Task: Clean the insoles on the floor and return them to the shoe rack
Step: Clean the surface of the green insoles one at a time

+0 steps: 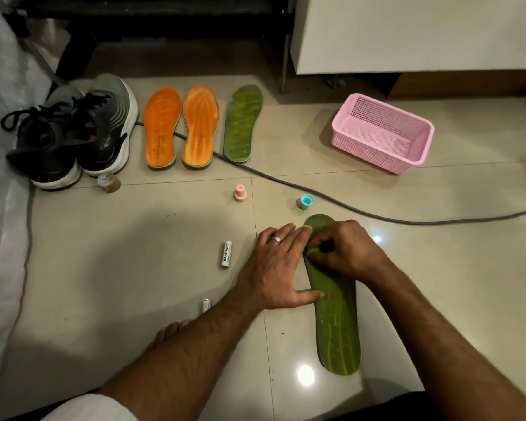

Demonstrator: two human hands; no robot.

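Note:
A green insole [336, 323] lies lengthwise on the tiled floor in front of me. My left hand [278, 267] lies flat, its fingers and thumb pressing the insole's left edge. My right hand [343, 249] pinches a small yellow-green stick against the insole's upper part; most of that stick is hidden by the fingers. Further back lie two orange insoles [161, 127] [200, 126] side by side and a second green insole [243, 123].
A pair of dark sneakers [73, 132] stands at the left beside a white cloth. A pink basket [383, 132], a pink cap [240, 192], a teal cap [306, 202], two white tubes [226, 253] [206, 305], a small jar [108, 181] and a grey cable [331, 199] lie on the floor.

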